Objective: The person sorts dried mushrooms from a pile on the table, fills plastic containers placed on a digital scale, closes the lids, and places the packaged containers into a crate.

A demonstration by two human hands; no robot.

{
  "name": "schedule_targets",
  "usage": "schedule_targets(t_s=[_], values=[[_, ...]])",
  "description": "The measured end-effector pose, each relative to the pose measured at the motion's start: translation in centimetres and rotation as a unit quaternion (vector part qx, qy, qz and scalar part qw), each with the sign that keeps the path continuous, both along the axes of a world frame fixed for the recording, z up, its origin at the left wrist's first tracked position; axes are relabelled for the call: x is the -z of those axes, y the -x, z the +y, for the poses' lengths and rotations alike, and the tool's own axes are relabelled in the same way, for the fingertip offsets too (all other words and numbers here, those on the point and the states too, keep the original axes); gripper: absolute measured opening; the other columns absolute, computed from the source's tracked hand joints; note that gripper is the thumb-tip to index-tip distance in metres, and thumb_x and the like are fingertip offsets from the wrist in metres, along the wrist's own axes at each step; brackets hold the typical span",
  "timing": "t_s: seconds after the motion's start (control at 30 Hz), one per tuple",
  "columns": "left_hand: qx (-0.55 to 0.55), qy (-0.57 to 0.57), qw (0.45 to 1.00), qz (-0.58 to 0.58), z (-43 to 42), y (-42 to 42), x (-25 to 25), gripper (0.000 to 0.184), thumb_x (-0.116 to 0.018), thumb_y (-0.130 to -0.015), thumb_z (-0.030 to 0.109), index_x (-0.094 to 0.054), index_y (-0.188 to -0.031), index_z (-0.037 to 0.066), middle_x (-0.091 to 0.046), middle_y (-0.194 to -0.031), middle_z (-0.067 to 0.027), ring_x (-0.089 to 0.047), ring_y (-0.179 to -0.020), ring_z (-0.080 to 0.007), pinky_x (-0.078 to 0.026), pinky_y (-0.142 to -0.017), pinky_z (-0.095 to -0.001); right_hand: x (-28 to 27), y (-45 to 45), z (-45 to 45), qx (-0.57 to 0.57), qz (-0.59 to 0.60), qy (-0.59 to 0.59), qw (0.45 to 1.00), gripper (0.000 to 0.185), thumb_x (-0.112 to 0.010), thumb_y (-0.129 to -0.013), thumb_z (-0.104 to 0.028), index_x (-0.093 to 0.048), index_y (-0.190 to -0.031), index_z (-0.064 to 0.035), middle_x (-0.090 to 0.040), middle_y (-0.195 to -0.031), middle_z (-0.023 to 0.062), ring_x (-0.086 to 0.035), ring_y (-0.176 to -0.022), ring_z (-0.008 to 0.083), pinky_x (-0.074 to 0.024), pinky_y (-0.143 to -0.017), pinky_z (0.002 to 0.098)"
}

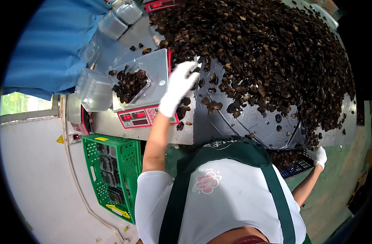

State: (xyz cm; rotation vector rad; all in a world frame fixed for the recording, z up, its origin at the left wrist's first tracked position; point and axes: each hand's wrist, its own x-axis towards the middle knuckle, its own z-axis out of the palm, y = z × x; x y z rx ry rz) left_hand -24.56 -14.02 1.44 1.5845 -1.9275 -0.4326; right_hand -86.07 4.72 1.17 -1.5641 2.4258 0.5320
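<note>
My left hand (180,83), in a white glove, reaches over the right side of a red-rimmed digital scale (155,67). Its fingers are spread, and nothing shows in them. A clear plastic box (143,91) of dark wood ear mushrooms (129,83) sits on the scale's plate. Just beyond the fingertips begins a large heap of wood ear mushrooms (259,49). Low on the right, my gloved right hand (318,157) is closed at the end of a dark plastic basket (291,170) just below the table edge. Mushrooms lie in that basket; the fingers are partly hidden.
Stacked clear boxes (94,89) stand left of the scale, with more clear boxes (113,24) farther back. A green crate (113,175) holding dark-filled packs is below the table on the left. Another red scale (159,5) is at the back. A blue curtain (52,40) hangs left.
</note>
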Motion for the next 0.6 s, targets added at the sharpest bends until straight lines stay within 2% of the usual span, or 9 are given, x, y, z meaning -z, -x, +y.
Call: schedule_targets(t_s=[0.1,0.13,0.2,0.33,0.4,0.43,0.5,0.53,0.6], values=[[0.070,-0.064,0.985,-0.142,-1.3,4.3,5.3,0.048,-0.062,-0.084,0.030,-0.052,-0.130,0.016,-0.046,-0.139,-0.0109,-0.050,-0.122,-0.0282,-0.043,-0.100,-0.0390,1.9,-2.4,-2.4,-0.073,-0.103,0.095,0.987,0.028,-0.070,-0.071,-0.028,-0.064,-0.068,-0.0010,-0.062,-0.071,0.0204,-0.062,-0.071,0.0388,-0.0492,-0.063,0.0444],[0.077,-0.087,0.979,-0.165,-1.7,5.4,6.2,0.047,-0.061,-0.085,0.027,-0.052,-0.129,0.017,-0.047,-0.137,-0.0087,-0.051,-0.120,-0.0264,-0.046,-0.097,-0.0379,0.7,-5.5,-3.6,-0.030,-0.153,0.076,0.985,0.027,-0.069,-0.072,-0.028,-0.065,-0.070,-0.0016,-0.063,-0.073,0.0193,-0.062,-0.071,0.0374,-0.0491,-0.063,0.0437],[0.118,-0.080,0.973,-0.183,-2.3,6.0,8.3,0.036,-0.059,-0.086,0.024,-0.058,-0.121,0.016,-0.056,-0.124,-0.0073,-0.057,-0.111,-0.0240,-0.049,-0.089,-0.0368,-0.4,-10.5,-5.3,-0.096,-0.145,0.060,0.983,0.024,-0.072,-0.071,-0.027,-0.068,-0.075,-0.0035,-0.065,-0.073,0.0162,-0.064,-0.071,0.0341,-0.0506,-0.065,0.0410],[0.088,-0.049,0.987,-0.126,-1.9,5.2,8.6,0.022,-0.060,-0.085,0.016,-0.065,-0.106,0.013,-0.063,-0.103,-0.0061,-0.063,-0.095,-0.0235,-0.052,-0.079,-0.0346,-0.6,-18.1,-7.1,-0.167,-0.255,0.179,0.935,0.035,-0.077,-0.068,-0.024,-0.070,-0.097,-0.0065,-0.070,-0.086,0.0097,-0.067,-0.076,0.0269,-0.0525,-0.069,0.0339],[-0.015,0.012,0.997,0.074,-0.2,5.0,7.7,0.010,-0.064,-0.082,0.010,-0.068,-0.091,0.010,-0.065,-0.089,-0.0071,-0.065,-0.082,-0.0240,-0.052,-0.073,-0.0330,-0.5,-22.0,-8.4,-0.188,-0.316,0.167,0.915,0.036,-0.076,-0.071,-0.020,-0.068,-0.102,-0.0054,-0.069,-0.089,0.0089,-0.067,-0.078,0.0241,-0.0523,-0.069,0.0323],[-0.019,0.047,0.995,0.084,0.8,4.7,7.2,0.009,-0.066,-0.080,0.007,-0.068,-0.088,0.009,-0.065,-0.087,-0.0086,-0.065,-0.078,-0.0233,-0.051,-0.071,-0.0322,-0.3,-24.1,-9.0,-0.138,-0.371,0.147,0.907,0.034,-0.075,-0.073,-0.014,-0.066,-0.104,-0.0057,-0.068,-0.087,0.0071,-0.067,-0.079,0.0212,-0.0520,-0.070,0.0308],[-0.029,-0.018,0.994,0.104,3.5,5.0,5.5,0.007,-0.064,-0.083,0.013,-0.068,-0.088,0.011,-0.062,-0.083,-0.0080,-0.063,-0.073,-0.0252,-0.051,-0.067,-0.0340,1.0,-27.7,-9.9,-0.184,-0.402,0.161,0.882,0.036,-0.074,-0.074,-0.013,-0.064,-0.108,-0.0068,-0.067,-0.093,0.0067,-0.066,-0.082,0.0208,-0.0519,-0.073,0.0302],[0.015,0.041,0.998,0.054,4.5,5.1,5.1,0.010,-0.061,-0.085,0.018,-0.068,-0.087,0.012,-0.061,-0.083,-0.0063,-0.062,-0.077,-0.0255,-0.051,-0.068,-0.0355,1.6,-29.4,-10.2,-0.194,-0.428,0.159,0.868,0.036,-0.073,-0.075,-0.014,-0.064,-0.110,-0.0075,-0.067,-0.098,0.0073,-0.066,-0.085,0.0222,-0.0520,-0.075,0.0309],[0.054,-0.072,0.995,-0.052,6.8,6.1,7.5,0.017,-0.056,-0.086,0.025,-0.064,-0.097,0.015,-0.060,-0.097,-0.0029,-0.059,-0.092,-0.0218,-0.050,-0.077,-0.0362,4.3,-31.5,-10.8,-0.341,-0.360,0.170,0.851,0.039,-0.071,-0.076,-0.017,-0.061,-0.114,-0.0104,-0.064,-0.114,0.0101,-0.061,-0.097,0.0287,-0.0518,-0.079,0.0353]])
